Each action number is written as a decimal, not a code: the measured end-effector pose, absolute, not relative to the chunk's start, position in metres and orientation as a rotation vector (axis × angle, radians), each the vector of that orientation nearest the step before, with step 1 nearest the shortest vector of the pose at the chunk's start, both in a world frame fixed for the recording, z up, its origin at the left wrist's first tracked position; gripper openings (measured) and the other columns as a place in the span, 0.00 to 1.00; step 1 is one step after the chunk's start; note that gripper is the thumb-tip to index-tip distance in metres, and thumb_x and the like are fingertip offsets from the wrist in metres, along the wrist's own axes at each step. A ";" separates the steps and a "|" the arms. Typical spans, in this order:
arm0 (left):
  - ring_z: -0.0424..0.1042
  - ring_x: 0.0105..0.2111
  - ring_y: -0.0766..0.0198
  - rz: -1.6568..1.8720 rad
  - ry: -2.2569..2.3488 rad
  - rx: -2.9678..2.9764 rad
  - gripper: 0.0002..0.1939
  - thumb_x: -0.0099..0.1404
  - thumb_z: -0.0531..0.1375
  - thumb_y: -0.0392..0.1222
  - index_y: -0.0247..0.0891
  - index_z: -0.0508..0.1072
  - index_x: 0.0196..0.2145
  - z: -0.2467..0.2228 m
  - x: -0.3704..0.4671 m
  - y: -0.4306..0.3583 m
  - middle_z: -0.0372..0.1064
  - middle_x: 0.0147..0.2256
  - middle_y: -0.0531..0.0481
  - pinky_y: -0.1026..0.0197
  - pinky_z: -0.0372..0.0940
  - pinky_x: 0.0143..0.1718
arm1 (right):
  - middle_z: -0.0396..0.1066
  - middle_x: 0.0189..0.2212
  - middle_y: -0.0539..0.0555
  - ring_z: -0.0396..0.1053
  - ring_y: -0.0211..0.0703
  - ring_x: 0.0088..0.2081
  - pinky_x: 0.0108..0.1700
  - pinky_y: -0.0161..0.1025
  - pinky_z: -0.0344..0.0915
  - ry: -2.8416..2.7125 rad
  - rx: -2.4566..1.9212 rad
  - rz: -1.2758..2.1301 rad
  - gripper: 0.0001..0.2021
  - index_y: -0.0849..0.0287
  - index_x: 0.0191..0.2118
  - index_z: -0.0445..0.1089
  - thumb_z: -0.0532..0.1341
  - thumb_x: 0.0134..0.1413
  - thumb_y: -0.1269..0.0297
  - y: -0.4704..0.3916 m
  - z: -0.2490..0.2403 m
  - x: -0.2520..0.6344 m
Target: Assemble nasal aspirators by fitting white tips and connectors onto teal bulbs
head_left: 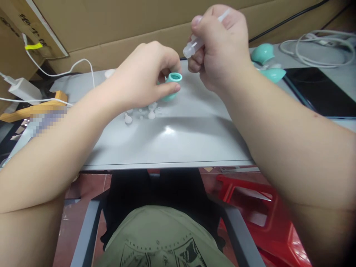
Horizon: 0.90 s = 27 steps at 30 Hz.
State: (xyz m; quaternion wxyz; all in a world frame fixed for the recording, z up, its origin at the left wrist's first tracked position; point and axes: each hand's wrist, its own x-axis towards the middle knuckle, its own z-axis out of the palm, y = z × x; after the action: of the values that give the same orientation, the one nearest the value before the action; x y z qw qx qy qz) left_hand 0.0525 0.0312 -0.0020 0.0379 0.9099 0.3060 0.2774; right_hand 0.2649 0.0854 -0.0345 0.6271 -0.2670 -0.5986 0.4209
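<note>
My left hand [150, 76] is closed around a teal squeeze bulb [170, 98], its round open mouth tilted up toward me. Above and to the right, my right hand [219, 44] grips a clear plastic tube [197, 43] in its fist. The tube's wider collar end points down and left toward the bulb, and the two pieces are apart. On the grey tabletop [178, 141] below my left hand lie several small white plastic pieces [151, 114], partly hidden by the hand. Beyond my right wrist rest more teal bulbs [263, 53], partly covered by my arm.
A dark tablet [319, 91] lies at the right, with a coiled white cable [317, 50] behind it. Cardboard [125, 22] walls the back. At the left are a white charger [25, 89] and a wooden piece [36, 107]. A red plastic stool [258, 207] stands below the table.
</note>
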 end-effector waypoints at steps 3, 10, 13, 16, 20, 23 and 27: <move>0.79 0.34 0.48 0.775 0.924 2.858 0.07 0.61 0.75 0.43 0.49 0.86 0.38 -0.009 0.059 0.048 0.84 0.36 0.47 0.43 0.75 0.40 | 0.61 0.27 0.49 0.49 0.35 0.20 0.22 0.42 0.44 -1.381 -0.622 0.944 0.19 0.52 0.31 0.54 0.66 0.67 0.64 0.092 -0.037 0.270; 0.81 0.40 0.35 0.584 1.206 2.854 0.12 0.58 0.76 0.49 0.53 0.90 0.41 -0.032 0.065 0.073 0.87 0.40 0.42 0.30 0.74 0.49 | 0.65 0.24 0.49 0.52 0.37 0.20 0.23 0.44 0.47 -1.497 -0.650 0.864 0.20 0.51 0.29 0.56 0.69 0.62 0.59 0.091 -0.043 0.269; 0.83 0.44 0.28 0.643 1.154 2.811 0.12 0.60 0.73 0.51 0.55 0.91 0.42 -0.047 0.063 0.083 0.87 0.39 0.41 0.22 0.72 0.55 | 0.65 0.23 0.49 0.55 0.36 0.19 0.24 0.44 0.47 -1.546 -0.635 0.859 0.19 0.51 0.27 0.59 0.70 0.57 0.58 0.083 -0.042 0.265; 0.84 0.44 0.26 0.751 1.068 2.795 0.08 0.62 0.73 0.54 0.57 0.90 0.39 -0.060 0.057 0.091 0.86 0.37 0.41 0.20 0.73 0.54 | 0.63 0.20 0.49 0.57 0.37 0.19 0.23 0.44 0.48 -1.627 -0.645 0.906 0.17 0.51 0.26 0.61 0.71 0.50 0.57 0.079 -0.040 0.263; 0.84 0.42 0.30 0.971 0.948 2.822 0.07 0.63 0.73 0.55 0.59 0.88 0.39 -0.062 0.048 0.082 0.87 0.39 0.44 0.25 0.76 0.45 | 0.64 0.21 0.47 0.58 0.38 0.19 0.23 0.43 0.52 -1.647 -0.666 0.915 0.18 0.50 0.29 0.63 0.74 0.51 0.54 0.082 -0.040 0.261; 0.85 0.44 0.35 1.013 0.936 2.798 0.07 0.68 0.71 0.57 0.61 0.87 0.42 -0.053 0.044 0.064 0.89 0.43 0.47 0.28 0.77 0.46 | 0.63 0.21 0.46 0.57 0.38 0.18 0.22 0.44 0.51 -1.615 -0.636 0.904 0.20 0.50 0.32 0.60 0.75 0.53 0.55 0.086 -0.043 0.260; 0.84 0.46 0.47 1.102 0.945 2.702 0.18 0.75 0.69 0.60 0.54 0.88 0.57 -0.037 0.041 0.042 0.90 0.50 0.51 0.34 0.78 0.51 | 0.63 0.21 0.45 0.59 0.37 0.19 0.22 0.42 0.52 -1.680 -0.587 0.931 0.25 0.50 0.35 0.61 0.78 0.54 0.47 0.082 -0.045 0.261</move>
State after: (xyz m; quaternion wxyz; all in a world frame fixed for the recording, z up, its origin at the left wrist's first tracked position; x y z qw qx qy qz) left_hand 0.0408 0.0423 -0.0374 0.0370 0.8803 0.3080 0.3590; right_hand 0.2611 0.0824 -0.0449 0.5367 -0.2466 -0.7058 0.3912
